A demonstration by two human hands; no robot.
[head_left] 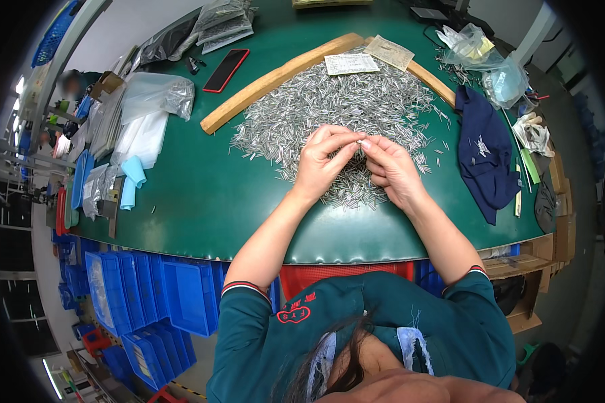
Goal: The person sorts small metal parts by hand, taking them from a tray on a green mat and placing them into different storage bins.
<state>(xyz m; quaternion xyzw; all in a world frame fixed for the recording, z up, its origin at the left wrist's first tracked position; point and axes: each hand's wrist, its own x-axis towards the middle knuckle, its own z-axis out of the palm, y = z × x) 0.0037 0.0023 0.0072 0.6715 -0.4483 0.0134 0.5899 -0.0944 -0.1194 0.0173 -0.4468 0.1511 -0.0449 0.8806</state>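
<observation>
A wide heap of small silver metal pins (pixel 296 101) lies on the green tabletop (pixel 202 181). Over its near part my two hands meet, fingertips almost touching. My left hand (pixel 323 158) pinches with thumb and forefinger, and my right hand (pixel 393 168) does the same beside it. Between the fingertips shows a tiny shiny metal piece, probably one of the pins, though its ends are hidden by the fingers. The other fingers of my right hand are curled in, and what they may cover does not show.
Two wooden bars (pixel 275 80) edge the heap at the back, with paper slips (pixel 351 64) on top. A red-edged phone (pixel 226 70) and plastic bags (pixel 144 134) lie left. A navy cloth (pixel 480 154) lies right. Blue bins (pixel 189 295) stand below the table's left edge.
</observation>
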